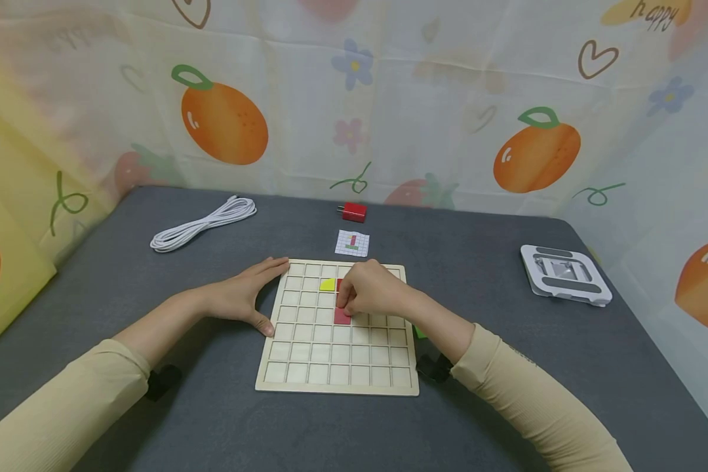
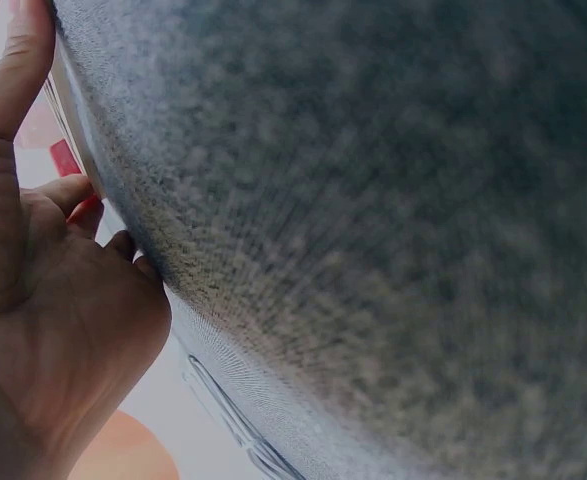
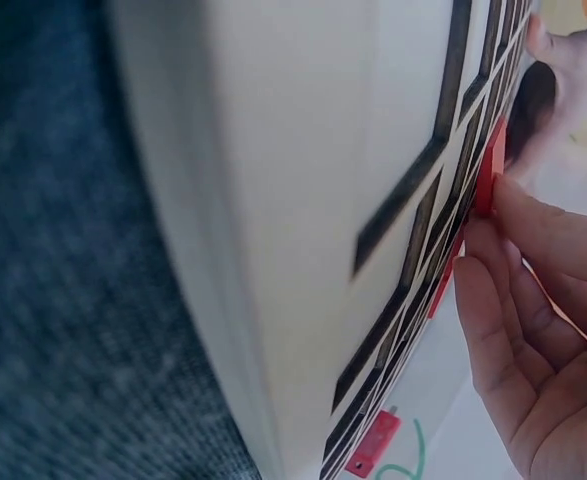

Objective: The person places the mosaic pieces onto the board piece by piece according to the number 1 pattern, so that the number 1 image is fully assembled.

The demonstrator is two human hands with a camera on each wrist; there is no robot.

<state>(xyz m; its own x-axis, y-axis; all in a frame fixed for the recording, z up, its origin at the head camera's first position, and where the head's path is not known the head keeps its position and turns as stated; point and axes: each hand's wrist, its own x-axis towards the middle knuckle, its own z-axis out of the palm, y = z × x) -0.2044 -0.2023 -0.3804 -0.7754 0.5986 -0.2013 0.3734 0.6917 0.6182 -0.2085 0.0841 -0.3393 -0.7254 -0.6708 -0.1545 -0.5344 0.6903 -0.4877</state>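
A pale wooden board (image 1: 311, 372) divided into square cells lies on the dark table. My right hand (image 1: 373, 288) is over its upper middle and pinches a red square tile (image 3: 491, 165) between thumb and fingertips. In the head view this red tile (image 1: 342, 317) shows just below the fingertips. Another red piece (image 1: 339, 284) is partly hidden behind the hand, and a yellow piece with one rounded corner (image 1: 327, 284) sits in the cell to its left. My left hand (image 1: 244, 294) rests along the board's left edge, thumb and fingers spread, fingertips at the top left corner.
Behind the board lie a small card with a coloured grid pattern (image 1: 352, 243) and a red plug adapter (image 1: 354, 212). A coiled white cable (image 1: 203, 224) is at the back left, a white and grey folded stand (image 1: 566, 274) at the right. Something green (image 1: 420, 332) shows beside the right forearm.
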